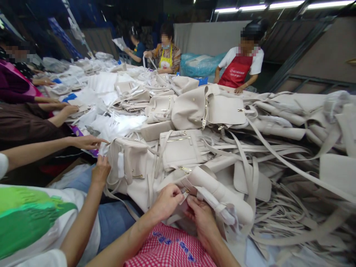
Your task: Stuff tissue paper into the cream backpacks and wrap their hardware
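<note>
A cream bag (219,185) lies on its side at the near edge of the pile, over a red checked apron. My left hand (167,201) pinches a small zipper pull tab (183,197) by a gold fitting on this bag. Close on its right, my right hand (200,215) has its thumb and fingers closed on the bag's edge just under the zipper. Its fingertips are partly hidden by the material. White wrapping (228,216) surrounds a strap on the bag's right part.
Cream bags (180,148) and loose straps (289,218) are heaped across the table. A person's hand (100,170) works on another bag (133,159) close at the left. More people stand round the far side, one in a red apron (236,70). White wrapping sheets (111,124) lie left of centre.
</note>
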A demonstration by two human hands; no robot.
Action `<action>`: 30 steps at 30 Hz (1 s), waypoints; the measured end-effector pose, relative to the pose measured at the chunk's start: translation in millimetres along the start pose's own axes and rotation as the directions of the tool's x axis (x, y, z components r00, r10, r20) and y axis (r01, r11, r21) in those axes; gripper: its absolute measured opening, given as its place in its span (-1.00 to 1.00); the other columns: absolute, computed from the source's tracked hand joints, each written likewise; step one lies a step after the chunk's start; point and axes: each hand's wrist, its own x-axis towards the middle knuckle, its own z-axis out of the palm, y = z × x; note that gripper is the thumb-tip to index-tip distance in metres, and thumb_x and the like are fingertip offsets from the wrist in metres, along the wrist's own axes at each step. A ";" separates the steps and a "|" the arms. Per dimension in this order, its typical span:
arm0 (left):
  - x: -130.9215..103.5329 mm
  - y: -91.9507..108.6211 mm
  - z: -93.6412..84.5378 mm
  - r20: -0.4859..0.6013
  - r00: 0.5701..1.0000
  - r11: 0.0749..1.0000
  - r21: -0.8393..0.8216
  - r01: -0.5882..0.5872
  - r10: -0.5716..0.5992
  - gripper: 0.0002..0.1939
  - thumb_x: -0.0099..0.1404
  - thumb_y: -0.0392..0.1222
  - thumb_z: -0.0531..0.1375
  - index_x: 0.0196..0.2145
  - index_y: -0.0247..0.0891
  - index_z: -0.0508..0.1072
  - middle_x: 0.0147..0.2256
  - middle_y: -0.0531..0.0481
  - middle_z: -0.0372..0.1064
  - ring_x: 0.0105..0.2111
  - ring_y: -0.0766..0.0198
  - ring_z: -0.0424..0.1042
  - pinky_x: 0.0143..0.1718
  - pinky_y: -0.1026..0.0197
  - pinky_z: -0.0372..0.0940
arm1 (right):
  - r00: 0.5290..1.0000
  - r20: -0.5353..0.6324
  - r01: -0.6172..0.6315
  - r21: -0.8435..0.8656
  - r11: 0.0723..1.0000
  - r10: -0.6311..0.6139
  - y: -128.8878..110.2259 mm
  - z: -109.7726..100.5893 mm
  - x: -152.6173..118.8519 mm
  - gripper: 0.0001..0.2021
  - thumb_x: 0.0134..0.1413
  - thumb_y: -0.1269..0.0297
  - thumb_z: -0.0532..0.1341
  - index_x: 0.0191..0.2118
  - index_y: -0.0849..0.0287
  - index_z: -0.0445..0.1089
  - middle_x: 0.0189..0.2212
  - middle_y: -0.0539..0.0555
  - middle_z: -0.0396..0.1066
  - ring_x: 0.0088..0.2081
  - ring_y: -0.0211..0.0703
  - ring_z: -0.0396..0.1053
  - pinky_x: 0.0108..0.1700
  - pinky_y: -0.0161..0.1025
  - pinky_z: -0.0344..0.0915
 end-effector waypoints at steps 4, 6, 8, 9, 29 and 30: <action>-1.8 -2.2 1.1 0.013 0.996 0.993 -0.084 0.087 -0.087 -0.91 0.01 -0.22 0.16 -0.60 -0.25 0.34 -0.57 0.10 0.27 -0.47 0.28 0.22 -0.43 0.27 0.07 | 1.000 -0.015 -0.025 0.035 0.999 0.025 -1.7 3.2 -1.6 -0.57 -0.37 0.04 0.44 -0.29 0.16 0.58 -0.34 0.05 0.54 -0.37 -0.21 0.34 -0.42 -0.37 0.25; -2.0 -3.3 2.2 0.004 0.994 0.987 -0.123 0.105 -0.105 -0.89 0.00 -0.23 0.16 -0.62 -0.25 0.31 -0.60 0.12 0.24 -0.51 0.31 0.19 -0.45 0.27 0.06 | 1.000 0.000 -0.028 0.027 0.999 0.028 -2.0 3.3 -1.4 -0.57 -0.37 0.05 0.44 -0.29 0.17 0.58 -0.35 0.05 0.54 -0.40 -0.24 0.33 -0.45 -0.38 0.22; -2.0 -4.9 3.9 -0.007 0.994 0.983 -0.149 0.108 -0.110 -0.88 0.00 -0.25 0.17 -0.63 -0.25 0.29 -0.62 0.13 0.22 -0.53 0.33 0.17 -0.47 0.28 0.05 | 0.999 0.022 -0.026 0.019 0.999 0.025 -2.3 2.5 -1.2 -0.59 -0.37 0.05 0.45 -0.31 0.18 0.59 -0.39 0.04 0.53 -0.43 -0.27 0.30 -0.47 -0.39 0.21; -2.0 -5.9 5.0 -0.012 0.994 0.980 -0.164 0.109 -0.113 -0.88 -0.01 -0.25 0.17 -0.63 -0.25 0.29 -0.63 0.14 0.21 -0.54 0.34 0.17 -0.47 0.29 0.05 | 0.999 0.033 -0.022 0.012 1.000 0.022 -2.4 1.9 -1.3 -0.59 -0.37 0.04 0.45 -0.32 0.19 0.59 -0.40 0.04 0.53 -0.44 -0.27 0.30 -0.47 -0.39 0.20; -9.6 -7.7 11.9 0.121 0.961 0.805 -0.527 0.274 -0.248 -0.75 -0.15 -0.12 0.29 -0.52 -0.27 0.34 -0.61 0.14 0.29 -0.64 0.41 0.22 -0.59 0.33 0.10 | 0.995 0.067 -0.085 0.114 0.990 0.078 -7.1 -5.6 -9.7 -0.57 -0.48 0.10 0.53 -0.36 0.19 0.57 -0.48 0.00 0.50 -0.49 -0.32 0.35 -0.43 -0.39 0.32; -9.3 -7.1 12.3 0.117 0.962 0.811 -0.518 0.270 -0.246 -0.77 -0.15 -0.12 0.27 -0.53 -0.26 0.34 -0.62 0.14 0.28 -0.65 0.41 0.21 -0.60 0.32 0.10 | 0.996 0.064 -0.074 0.103 0.992 0.068 -6.6 -5.3 -9.0 -0.57 -0.47 0.09 0.52 -0.36 0.20 0.57 -0.50 -0.01 0.48 -0.49 -0.32 0.34 -0.44 -0.40 0.31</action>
